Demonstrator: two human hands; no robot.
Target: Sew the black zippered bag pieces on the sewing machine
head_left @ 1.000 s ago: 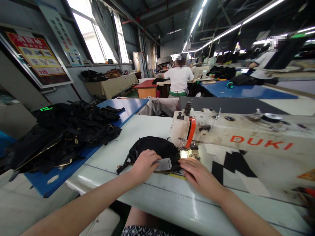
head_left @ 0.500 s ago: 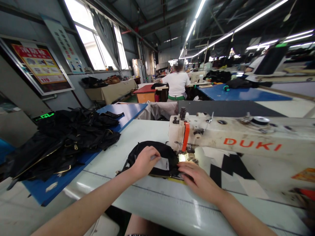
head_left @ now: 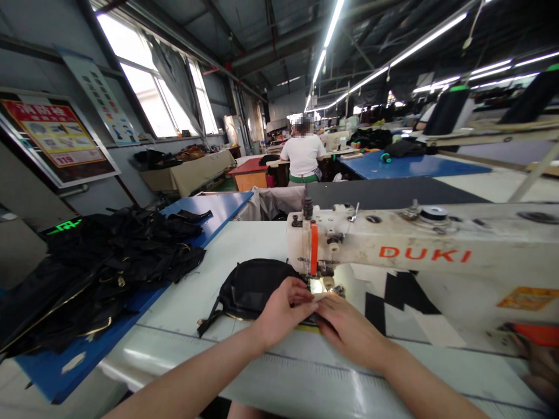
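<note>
A black fabric pouch point(head_left: 251, 285) with a gold zip along its near edge lies on the sewing machine's bed, its right end under the presser area. My left hand point(head_left: 283, 311) is over the pouch's right part, thumb and fingers pinched together close to the needle. The small light grey patch it grips is almost wholly covered by my hands. My right hand point(head_left: 345, 326) is closed on the pouch's near right edge, its fingertips meeting those of my left hand. Just beyond them stands the white sewing machine point(head_left: 423, 250), its lamp lighting the needle area.
On the left, a heap of black zipped pieces point(head_left: 109, 262) covers much of a blue table point(head_left: 56, 369). Black and white pieces point(head_left: 406, 299) are under the machine arm. A person in a white top point(head_left: 303, 156) sits ahead with their back to me.
My left hand has moved right with the grey patch, from the pouch's middle to the needle, and now meets my right hand. The view has shifted slightly to the right.
</note>
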